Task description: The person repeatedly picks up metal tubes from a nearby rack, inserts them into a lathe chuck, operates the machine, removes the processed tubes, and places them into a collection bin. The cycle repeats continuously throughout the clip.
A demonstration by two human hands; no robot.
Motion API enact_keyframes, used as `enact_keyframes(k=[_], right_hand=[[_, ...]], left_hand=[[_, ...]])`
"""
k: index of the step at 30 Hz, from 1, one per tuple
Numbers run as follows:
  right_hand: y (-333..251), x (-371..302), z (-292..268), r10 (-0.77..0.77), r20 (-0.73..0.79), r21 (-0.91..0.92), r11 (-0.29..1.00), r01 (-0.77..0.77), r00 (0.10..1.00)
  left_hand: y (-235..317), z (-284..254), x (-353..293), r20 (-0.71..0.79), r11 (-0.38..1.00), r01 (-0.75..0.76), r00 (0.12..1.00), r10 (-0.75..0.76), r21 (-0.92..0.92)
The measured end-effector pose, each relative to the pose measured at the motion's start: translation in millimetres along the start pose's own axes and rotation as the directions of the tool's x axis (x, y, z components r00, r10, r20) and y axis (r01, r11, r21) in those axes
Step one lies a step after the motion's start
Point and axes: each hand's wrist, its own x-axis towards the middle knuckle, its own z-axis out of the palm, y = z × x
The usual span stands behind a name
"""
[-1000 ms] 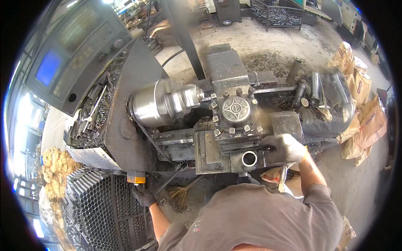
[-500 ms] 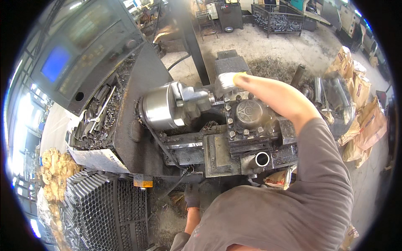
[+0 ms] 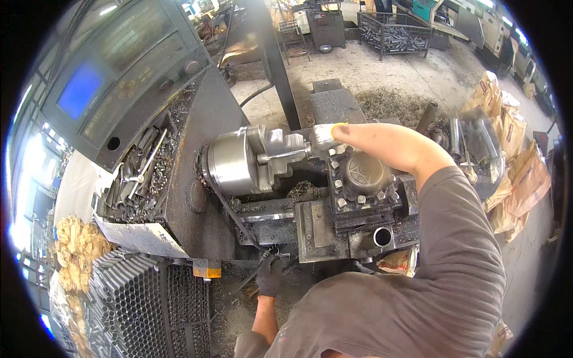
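My right hand (image 3: pixel 324 136), in a whitish glove with a yellow cuff, reaches across the lathe's tool post (image 3: pixel 362 174). It is beside the outer end of the chuck jaws (image 3: pixel 283 153); its fingers are blurred, and I cannot tell whether it grips anything. The jaws stand out from a shiny round chuck (image 3: pixel 231 161) and look partly smeared. Below the lathe bed, my left hand (image 3: pixel 270 277), in a dark glove, is closed at a thin dark lever (image 3: pixel 246 283). An open steel tube end (image 3: pixel 382 237) stands at the near side of the tool post.
At left, a control panel with a blue screen (image 3: pixel 80 91) rises above a tray of tools and metal chips (image 3: pixel 140 170). Stacked steel tubes (image 3: pixel 128 298) fill the lower left. Paper sacks (image 3: pixel 525 179) stand at right, and a wire bin of metal parts (image 3: pixel 394 37) is at the back.
My left hand has risen to the lever under the bed. My right hand stays near the jaws. The jaws sit at a different angle and look less blurred; the view has shifted slightly.
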Motion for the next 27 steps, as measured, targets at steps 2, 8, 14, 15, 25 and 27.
enact_keyframes(k=[2,8,14,15,25,27], right_hand=[[12,-11,-6,0.261,0.066,-0.082,0.963,-0.255,0.963],[60,-44,-42,0.489,0.154,0.069,0.861,-0.503,0.859],[42,15,12,-0.163,0.082,0.095,0.983,0.155,0.983],[41,3,2,0.077,0.143,0.001,0.997,-0.078,0.987],[11,52,30,-0.101,0.061,-0.151,0.982,0.109,0.993],[28,66,51,-0.283,-0.056,-0.295,0.921,0.255,0.958]], left_hand=[[16,-11,7,-0.028,0.990,-0.077,0.997,0.074,-0.121],[80,-35,15,-0.017,0.973,-0.141,0.989,0.147,0.180],[196,-55,116,-0.156,0.581,-0.719,0.569,0.807,0.382],[208,-61,126,-0.164,0.565,-0.733,0.547,0.821,0.379],[301,14,217,0.021,0.321,-0.796,0.386,0.922,0.512],[306,32,233,-0.009,0.335,-0.783,0.388,0.921,0.523]])
